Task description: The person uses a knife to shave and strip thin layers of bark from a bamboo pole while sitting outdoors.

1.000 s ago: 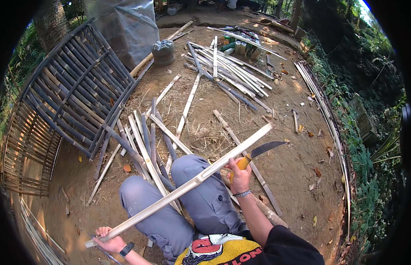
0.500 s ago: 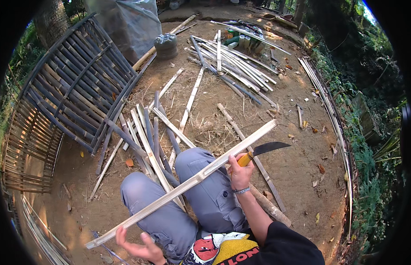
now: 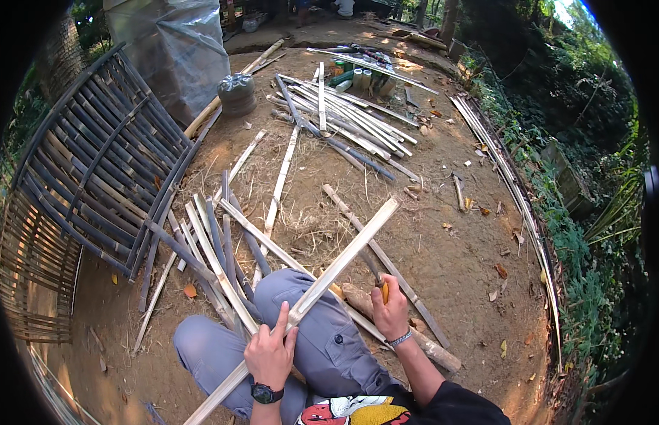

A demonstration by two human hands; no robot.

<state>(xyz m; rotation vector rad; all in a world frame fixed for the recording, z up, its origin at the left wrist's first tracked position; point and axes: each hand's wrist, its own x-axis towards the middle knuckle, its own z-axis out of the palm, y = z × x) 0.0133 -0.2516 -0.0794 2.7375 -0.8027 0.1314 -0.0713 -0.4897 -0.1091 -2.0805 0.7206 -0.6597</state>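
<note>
A long split bamboo strip [image 3: 347, 253] lies slanted across my raised knees, its far end up over the ground. My left hand [image 3: 271, 358] grips it near the middle, index finger stretched out along it, with a watch on that wrist. In my right hand [image 3: 391, 312] is a knife [image 3: 384, 289] with a yellow handle, closed in my fingers to the right of the strip. Its dark blade points up and away, seen nearly edge-on, apart from the strip's far part. Under my right wrist lies a thick round pole [image 3: 437, 351].
Loose bamboo strips [image 3: 215, 244] lie beside my left knee, and a bigger pile [image 3: 372, 120] is farther off. A dark bamboo rack [image 3: 103, 156] leans at the left. Long strips [image 3: 510, 173] run along the planted right edge. A dark, squat container [image 3: 237, 95] stands at the back.
My left hand has come from the strip's near end to grip its middle. The strip has turned steeper and shifted toward me. The knife blade has swung from pointing right to pointing away.
</note>
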